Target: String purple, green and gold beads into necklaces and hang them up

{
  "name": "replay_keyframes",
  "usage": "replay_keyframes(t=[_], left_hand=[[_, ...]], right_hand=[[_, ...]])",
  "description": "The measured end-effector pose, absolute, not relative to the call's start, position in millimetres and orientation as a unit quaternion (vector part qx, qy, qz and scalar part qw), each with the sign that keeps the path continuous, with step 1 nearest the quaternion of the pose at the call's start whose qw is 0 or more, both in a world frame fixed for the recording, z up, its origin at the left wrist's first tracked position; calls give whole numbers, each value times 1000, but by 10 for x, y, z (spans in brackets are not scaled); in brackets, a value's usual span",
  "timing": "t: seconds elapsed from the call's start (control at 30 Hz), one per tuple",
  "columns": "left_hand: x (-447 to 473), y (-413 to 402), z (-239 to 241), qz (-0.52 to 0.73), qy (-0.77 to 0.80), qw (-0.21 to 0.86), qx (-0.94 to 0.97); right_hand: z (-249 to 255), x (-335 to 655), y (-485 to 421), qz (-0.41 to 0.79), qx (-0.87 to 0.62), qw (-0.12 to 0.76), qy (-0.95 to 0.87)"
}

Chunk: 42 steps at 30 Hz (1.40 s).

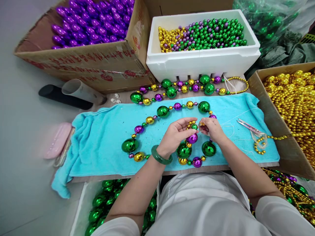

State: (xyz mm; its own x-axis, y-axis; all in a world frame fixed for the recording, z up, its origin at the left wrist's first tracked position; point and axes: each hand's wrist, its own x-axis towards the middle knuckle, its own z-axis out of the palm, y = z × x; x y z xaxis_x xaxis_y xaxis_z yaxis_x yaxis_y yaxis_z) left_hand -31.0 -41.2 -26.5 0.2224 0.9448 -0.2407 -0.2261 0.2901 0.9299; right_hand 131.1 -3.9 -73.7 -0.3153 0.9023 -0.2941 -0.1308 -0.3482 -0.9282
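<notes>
A garland of green, purple and gold beads (130,145) lies in a loop on the turquoise towel (103,131). My left hand (176,132), with a green bangle (161,155) at its wrist, is closed on one end of this garland; a purple bead (192,139) hangs just below its fingers. Close beside it, my right hand (210,127) is pinched shut near small gold and green beads; what its fingertips hold is mostly hidden. White thread (230,126) trails over the towel to the right of that hand. Small scissors (249,127) lie farther right, by a short gold bead string (261,146).
Behind the towel lies another bead garland (171,92). A carton of purple beads (98,65) and a white foam box (201,60) of small beads stand at the back. A carton of gold beads (283,131) borders the right. Large green beads (98,200) sit below the table edge.
</notes>
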Motion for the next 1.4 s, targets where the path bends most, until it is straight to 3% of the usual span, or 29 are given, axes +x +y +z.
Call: replay_keyframes(t=[0.87, 1.4], left_hand=[[-332, -407, -305, 414, 447, 657, 444], [-362, -414, -287, 418, 450, 658, 435]], right_hand=[[-714, 1330, -28, 645, -432, 383, -501], [-712, 1451, -23, 608, -444, 434, -494]])
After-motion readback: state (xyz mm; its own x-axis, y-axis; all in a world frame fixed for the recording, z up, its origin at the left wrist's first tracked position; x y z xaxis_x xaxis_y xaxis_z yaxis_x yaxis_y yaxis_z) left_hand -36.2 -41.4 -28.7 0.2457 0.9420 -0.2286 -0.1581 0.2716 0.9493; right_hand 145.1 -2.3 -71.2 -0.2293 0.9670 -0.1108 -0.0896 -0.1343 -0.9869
